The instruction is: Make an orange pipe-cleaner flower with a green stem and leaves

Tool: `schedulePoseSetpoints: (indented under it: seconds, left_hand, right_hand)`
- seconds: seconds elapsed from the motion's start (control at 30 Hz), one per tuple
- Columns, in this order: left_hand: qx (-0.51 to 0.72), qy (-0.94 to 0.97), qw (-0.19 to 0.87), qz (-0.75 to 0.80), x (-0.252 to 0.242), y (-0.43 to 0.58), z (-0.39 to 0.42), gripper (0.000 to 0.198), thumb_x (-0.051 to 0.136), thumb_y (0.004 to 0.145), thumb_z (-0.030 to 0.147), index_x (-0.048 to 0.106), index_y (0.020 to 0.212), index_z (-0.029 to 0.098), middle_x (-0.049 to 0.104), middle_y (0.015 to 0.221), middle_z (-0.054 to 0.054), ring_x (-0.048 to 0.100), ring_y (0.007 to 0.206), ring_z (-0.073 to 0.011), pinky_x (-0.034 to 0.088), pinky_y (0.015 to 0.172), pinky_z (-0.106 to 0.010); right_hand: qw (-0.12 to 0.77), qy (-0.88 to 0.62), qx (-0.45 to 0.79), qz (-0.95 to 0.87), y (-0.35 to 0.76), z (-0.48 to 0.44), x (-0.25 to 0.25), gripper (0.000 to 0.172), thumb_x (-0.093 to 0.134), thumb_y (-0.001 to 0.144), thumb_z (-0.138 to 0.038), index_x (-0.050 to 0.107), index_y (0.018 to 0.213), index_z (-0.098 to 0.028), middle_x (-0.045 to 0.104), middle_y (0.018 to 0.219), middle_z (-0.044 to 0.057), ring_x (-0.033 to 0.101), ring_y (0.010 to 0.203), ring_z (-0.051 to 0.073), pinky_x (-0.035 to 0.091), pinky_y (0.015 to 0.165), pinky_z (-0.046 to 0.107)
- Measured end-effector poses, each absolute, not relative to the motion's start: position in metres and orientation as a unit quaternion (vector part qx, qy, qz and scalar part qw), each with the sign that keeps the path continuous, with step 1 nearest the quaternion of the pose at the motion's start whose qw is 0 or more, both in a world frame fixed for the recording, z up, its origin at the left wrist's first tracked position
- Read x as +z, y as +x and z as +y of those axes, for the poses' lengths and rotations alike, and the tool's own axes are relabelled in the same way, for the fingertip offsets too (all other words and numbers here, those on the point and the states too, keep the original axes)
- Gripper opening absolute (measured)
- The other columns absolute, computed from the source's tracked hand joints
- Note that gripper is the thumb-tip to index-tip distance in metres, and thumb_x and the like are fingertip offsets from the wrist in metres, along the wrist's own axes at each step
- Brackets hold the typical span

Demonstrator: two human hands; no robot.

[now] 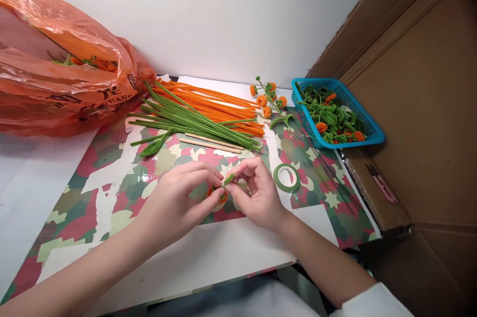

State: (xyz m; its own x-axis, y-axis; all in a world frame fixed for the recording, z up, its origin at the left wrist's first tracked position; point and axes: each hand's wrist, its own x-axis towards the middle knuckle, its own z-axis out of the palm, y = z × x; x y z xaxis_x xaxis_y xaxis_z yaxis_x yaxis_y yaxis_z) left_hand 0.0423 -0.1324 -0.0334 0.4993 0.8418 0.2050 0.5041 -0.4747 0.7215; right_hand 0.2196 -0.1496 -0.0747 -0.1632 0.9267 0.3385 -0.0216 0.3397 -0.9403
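Near the middle of the table, both hands meet over a small orange and green fuzzy piece (pixel 222 197). My left hand (pixel 188 190) pinches it between thumb and fingers. Held by the thumb and index finger of my right hand (pixel 255 193) is the piece's green upper end, which points up and right. The fingers hide part of the piece. Beyond the hands lie green fuzzy stems (pixel 201 120), orange fuzzy stems (pixel 216 98) and two thin wooden sticks (pixel 210 145). A roll of green tape (pixel 286 178) lies to the right of my right hand.
A blue basket (pixel 372 133) of green and orange pieces stands at the back right. An orange plastic bag (pixel 67 93) fills the back left. A finished-looking flower spray (pixel 270 98) lies near the basket; a pink cutter (pixel 383 185) rests by the cardboard (pixel 428 108) at right.
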Motion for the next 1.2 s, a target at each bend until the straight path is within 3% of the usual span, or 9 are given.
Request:
schedulePoseSetpoints:
  seconds: [0.43, 0.8, 1.0, 1.1, 1.2]
  left_hand:
    - [0.25, 0.837, 0.264, 0.408, -0.042, 0.041, -0.137, 0.014, 0.052, 0.089, 0.022, 0.057, 0.076, 0.021, 0.066, 0.078, 0.0, 0.06, 0.073, -0.0168, 0.04, 0.072, -0.03]
    - [0.26, 0.855, 0.188, 0.408, -0.044, 0.049, -0.142, 0.015, 0.049, 0.088, 0.015, 0.054, 0.075, 0.019, 0.065, 0.076, 0.001, 0.06, 0.07, -0.0138, 0.037, 0.069, -0.03]
    - [0.257, 0.856, 0.155, 0.421, -0.046, 0.051, -0.145, 0.014, 0.048, 0.088, 0.017, 0.055, 0.077, 0.021, 0.069, 0.078, 0.0, 0.063, 0.073, -0.0167, 0.037, 0.071, -0.033]
    - [0.253, 0.841, 0.176, 0.445, -0.045, 0.052, -0.144, 0.013, 0.049, 0.088, 0.022, 0.056, 0.077, 0.022, 0.07, 0.081, -0.002, 0.064, 0.078, -0.0196, 0.038, 0.073, -0.034]
    - [0.248, 0.818, 0.263, 0.447, -0.041, 0.049, -0.139, 0.014, 0.051, 0.089, 0.026, 0.058, 0.078, 0.021, 0.068, 0.086, -0.003, 0.062, 0.083, -0.0205, 0.041, 0.075, -0.032]
  right_hand:
    - [0.519, -0.385, 0.469, -0.602, 0.217, -0.151, -0.076, 0.026, 0.059, 0.082, -0.011, 0.043, 0.096, -0.026, 0.056, 0.082, -0.002, 0.057, 0.078, 0.014, 0.049, 0.071, 0.028]
    - [0.533, -0.404, 0.461, -0.583, 0.21, -0.156, -0.082, 0.033, 0.055, 0.081, -0.007, 0.033, 0.096, -0.027, 0.055, 0.086, -0.002, 0.052, 0.075, 0.012, 0.046, 0.071, 0.028]
    - [0.548, -0.408, 0.443, -0.581, 0.205, -0.158, -0.083, 0.038, 0.054, 0.079, -0.006, 0.028, 0.095, -0.027, 0.053, 0.087, -0.002, 0.053, 0.079, 0.013, 0.046, 0.072, 0.028]
    - [0.556, -0.4, 0.447, -0.575, 0.205, -0.157, -0.082, 0.039, 0.053, 0.079, -0.005, 0.026, 0.096, -0.028, 0.052, 0.086, -0.002, 0.051, 0.08, 0.013, 0.045, 0.073, 0.029]
    - [0.557, -0.373, 0.49, -0.558, 0.207, -0.156, -0.078, 0.037, 0.052, 0.081, -0.006, 0.025, 0.095, -0.028, 0.051, 0.087, -0.003, 0.051, 0.079, 0.012, 0.044, 0.072, 0.029]
